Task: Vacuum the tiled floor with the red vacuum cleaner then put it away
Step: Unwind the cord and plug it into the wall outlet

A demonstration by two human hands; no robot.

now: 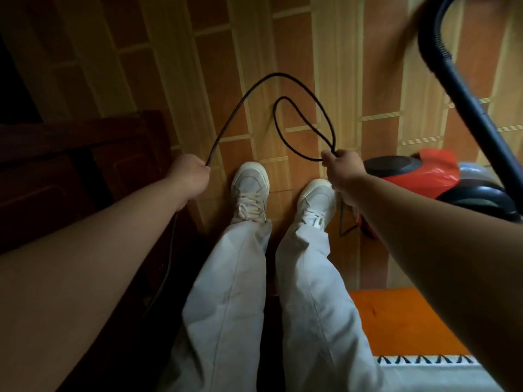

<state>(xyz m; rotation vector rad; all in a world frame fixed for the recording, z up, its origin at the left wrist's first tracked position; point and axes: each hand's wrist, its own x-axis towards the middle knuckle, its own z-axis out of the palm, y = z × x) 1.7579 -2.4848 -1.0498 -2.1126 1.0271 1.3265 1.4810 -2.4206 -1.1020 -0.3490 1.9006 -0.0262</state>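
Observation:
The red vacuum cleaner [418, 172] stands on the tiled floor [283, 46] at the right, beside my right foot. Its black hose [464, 89] arcs up and out of the top right corner. A thin black power cord [249, 94] loops in the air in front of me. My left hand [191, 176] is closed around one stretch of the cord. My right hand [343, 171] pinches a gathered loop of the same cord, just left of the vacuum. Another stretch of cord hangs down under my left forearm.
Dark wooden furniture [70, 171] stands close on the left. An orange rug with a white patterned border [396, 323] lies at the lower right. My white shoes [250, 190] and light trousers fill the middle foreground. Tiled floor stretches ahead.

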